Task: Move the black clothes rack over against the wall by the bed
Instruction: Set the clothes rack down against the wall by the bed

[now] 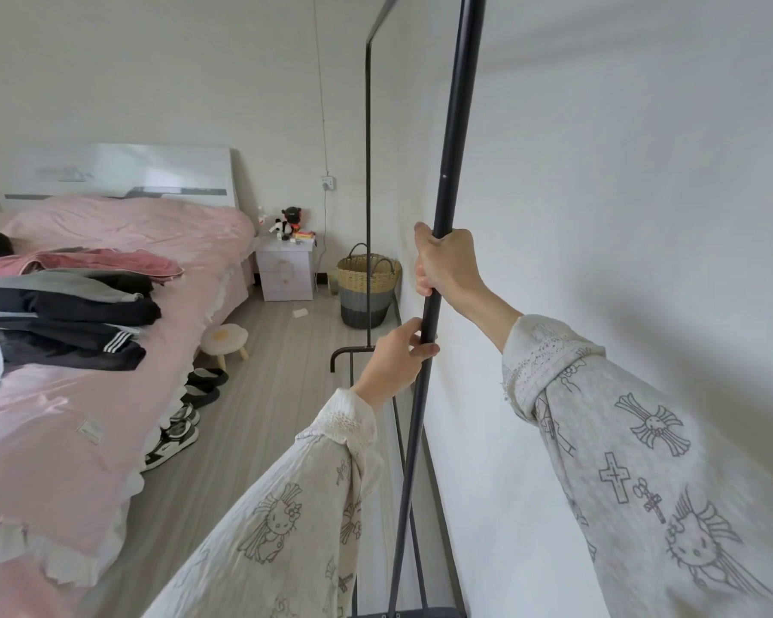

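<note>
The black clothes rack [454, 140] stands empty along the white wall [621, 216] on the right, its long side close to the wall. Its near upright pole runs from the top of the view down to the floor. My right hand [442, 260] is closed around that pole at about mid height. My left hand [398, 359] grips the same pole just below it. The far upright [367, 171] rises ahead, with a curved foot at its base. The bed [86, 372] with pink bedding lies to the left across a strip of floor.
Folded clothes [59, 305] lie piled on the bed. A woven basket [367, 283] stands against the wall beyond the rack's far end, beside a white nightstand [284, 269]. A small stool [224, 339] and several shoes [179, 421] sit along the bed's edge.
</note>
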Demonstrator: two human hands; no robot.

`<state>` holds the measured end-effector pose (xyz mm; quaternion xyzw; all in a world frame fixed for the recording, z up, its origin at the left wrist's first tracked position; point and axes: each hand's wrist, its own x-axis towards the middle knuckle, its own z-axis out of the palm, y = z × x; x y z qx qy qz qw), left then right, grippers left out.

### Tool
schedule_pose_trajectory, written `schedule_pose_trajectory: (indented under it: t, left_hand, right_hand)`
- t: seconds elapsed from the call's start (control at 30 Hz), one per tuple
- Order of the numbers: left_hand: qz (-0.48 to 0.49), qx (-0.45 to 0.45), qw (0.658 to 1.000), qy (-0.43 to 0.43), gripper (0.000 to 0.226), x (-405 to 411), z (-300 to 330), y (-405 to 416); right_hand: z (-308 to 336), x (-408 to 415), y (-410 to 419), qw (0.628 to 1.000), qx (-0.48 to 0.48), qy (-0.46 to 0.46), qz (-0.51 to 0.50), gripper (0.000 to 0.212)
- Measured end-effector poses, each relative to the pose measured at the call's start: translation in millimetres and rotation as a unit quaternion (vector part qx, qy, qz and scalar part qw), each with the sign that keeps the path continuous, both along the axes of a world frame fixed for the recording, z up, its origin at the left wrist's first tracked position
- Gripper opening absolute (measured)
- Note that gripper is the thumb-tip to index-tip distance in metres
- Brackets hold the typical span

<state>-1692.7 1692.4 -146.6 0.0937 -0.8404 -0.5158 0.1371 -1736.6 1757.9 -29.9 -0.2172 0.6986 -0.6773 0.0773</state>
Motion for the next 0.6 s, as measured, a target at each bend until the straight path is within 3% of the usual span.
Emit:
schedule_pose_trajectory:
  t: [0.6]
  left_hand:
    - [-0.016,-0.016,1.0,-0.008,0.025,-165.3,0.4,-118.9]
  right_hand:
    - [-1.6,-164.9,-117.0,1.0,0.014,-0.013,-0.015,0.05]
